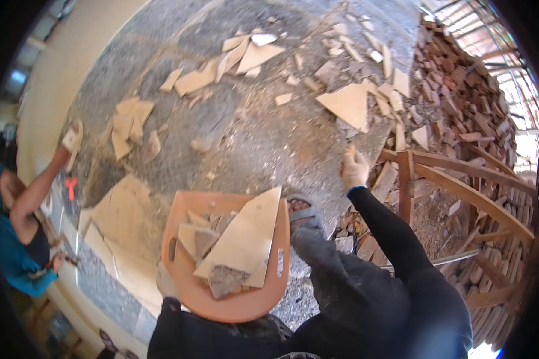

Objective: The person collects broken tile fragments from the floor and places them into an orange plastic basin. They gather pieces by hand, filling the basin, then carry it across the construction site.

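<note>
My right hand [354, 170], in a pale work glove, is closed around the orange handle of what looks like a small trowel [345, 127]. Its grey blade lies against a large triangular piece of broken tile [348, 105] on the floor. In front of me is an orange plastic tub [181, 287] with handle slots. Broken tile pieces [245, 233] fill part of it, along with a grey mortar chunk [226, 280]. My left hand [167, 280], also gloved, is against the tub's left side; its fingers are hidden.
Tile shards [197, 76] and dust lie across the floor. A wooden frame [405, 185] stands close to my right arm, before a heap of broken bricks [461, 90]. At left, another person [21, 233] sits beside a red tool [70, 187]. My sandaled foot [304, 215] is beside the tub.
</note>
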`<state>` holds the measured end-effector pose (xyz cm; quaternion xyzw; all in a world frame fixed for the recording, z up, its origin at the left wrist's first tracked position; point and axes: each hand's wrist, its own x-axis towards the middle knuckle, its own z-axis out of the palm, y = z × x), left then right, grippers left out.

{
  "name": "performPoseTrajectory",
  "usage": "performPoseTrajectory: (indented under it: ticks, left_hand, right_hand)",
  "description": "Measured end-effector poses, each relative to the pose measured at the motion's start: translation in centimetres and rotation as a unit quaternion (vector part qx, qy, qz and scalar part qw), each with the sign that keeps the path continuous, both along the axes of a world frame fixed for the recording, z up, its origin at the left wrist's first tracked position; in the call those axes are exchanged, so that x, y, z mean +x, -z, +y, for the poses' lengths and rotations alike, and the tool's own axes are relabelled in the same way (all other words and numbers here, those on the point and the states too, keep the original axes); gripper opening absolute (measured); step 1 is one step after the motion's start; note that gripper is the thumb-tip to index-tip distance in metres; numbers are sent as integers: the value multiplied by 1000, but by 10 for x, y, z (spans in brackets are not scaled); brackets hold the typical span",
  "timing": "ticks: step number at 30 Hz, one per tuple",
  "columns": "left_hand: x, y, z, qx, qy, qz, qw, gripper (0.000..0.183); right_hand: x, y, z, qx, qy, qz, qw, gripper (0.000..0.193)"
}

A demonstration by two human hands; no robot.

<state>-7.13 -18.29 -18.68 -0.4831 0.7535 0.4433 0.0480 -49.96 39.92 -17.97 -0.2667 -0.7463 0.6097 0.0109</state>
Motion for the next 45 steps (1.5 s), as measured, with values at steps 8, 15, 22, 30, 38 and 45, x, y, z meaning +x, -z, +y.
performPoseTrajectory:
  ticks: [8,15,22,30,38,45]
  left_hand:
    - [-25,-33,22,73,-171,8,983,75]
    - [-27,-37,25,78,-179,11,981,73]
    - [-3,-12,4,2,-58,-10,998,72]
    - [-16,-28,16,192,-259,93,942,72]
    - [-24,-29,18,244,-256,141,925,71]
    - [-32,-41,24,205,-260,96,939,67]
  right_hand:
    - [63,-65,-29,-55,-137,-90,985,23]
    - [94,-73,-54,26,-379,-146,914,39]
    - [95,-107,-78,7,-686,-72,724,50]
    - [104,-122,-64,258,-575,-32,775,47]
    - [29,-67,4,375,-138,-27,916,39]
    - [-28,-39,16,209,-218,-49,952,37]
